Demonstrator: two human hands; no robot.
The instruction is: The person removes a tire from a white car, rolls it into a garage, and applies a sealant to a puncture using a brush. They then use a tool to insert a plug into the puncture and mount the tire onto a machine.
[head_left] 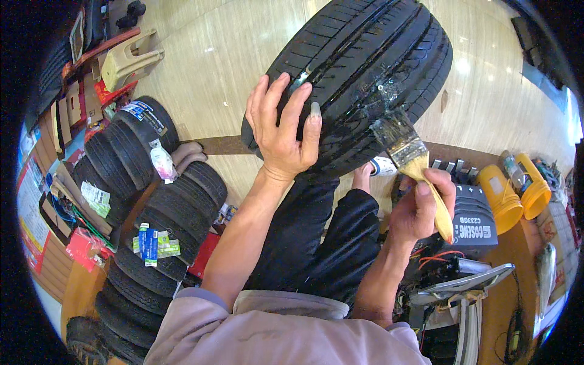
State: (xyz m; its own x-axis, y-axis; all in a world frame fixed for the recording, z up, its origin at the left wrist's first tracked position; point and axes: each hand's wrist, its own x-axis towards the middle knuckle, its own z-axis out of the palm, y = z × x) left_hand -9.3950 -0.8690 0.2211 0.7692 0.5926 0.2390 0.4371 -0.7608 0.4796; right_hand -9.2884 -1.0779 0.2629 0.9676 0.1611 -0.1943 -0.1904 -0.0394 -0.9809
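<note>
A black tyre (340, 79) stands in front of my legs, its grooved tread turned up toward me. My left hand (283, 125) rests on the left part of the tread, fingers spread and lying over the rubber. In my right hand (423, 204) is a wide paintbrush (415, 164), gripped by its yellowish wooden handle. Its dark, wet-looking bristles touch the right side of the tread. A shiny wet patch (386, 91) with bubbles shows on the rubber just beyond the bristles.
Rows of tyres (161, 222) stand on my left, with small packets lying on them. A beige plastic stool (131, 59) is at the far left. To my right are a black boxy battery (471, 213), yellow buckets (500, 198) and a metal tray-like panel (462, 283). The floor is pale wood-patterned tile (213, 67).
</note>
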